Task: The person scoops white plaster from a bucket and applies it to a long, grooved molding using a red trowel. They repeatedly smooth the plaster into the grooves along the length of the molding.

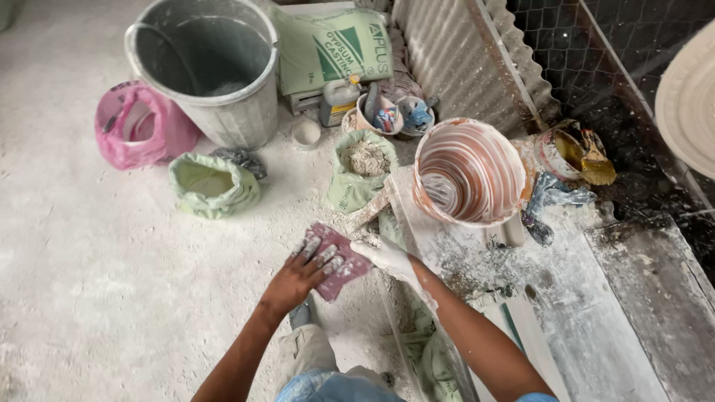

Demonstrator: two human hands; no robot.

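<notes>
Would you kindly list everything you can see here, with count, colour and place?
bucket: one, grey, top left on the floor
pink bag: one, left of the bucket
green bags: two open, one below the bucket, one at centre holding pale lumps
printed sack: one, green, top centre
tub: one, white with orange streaks, on the dusty board
jug: one, pale, yellow cap, by the sack
small bowls: two, holding tools, top centre
brush: one, yellow, right
pink pad: one, centre
left hand: on the pad
right hand: plaster-coated, at the pad's edge
</notes>
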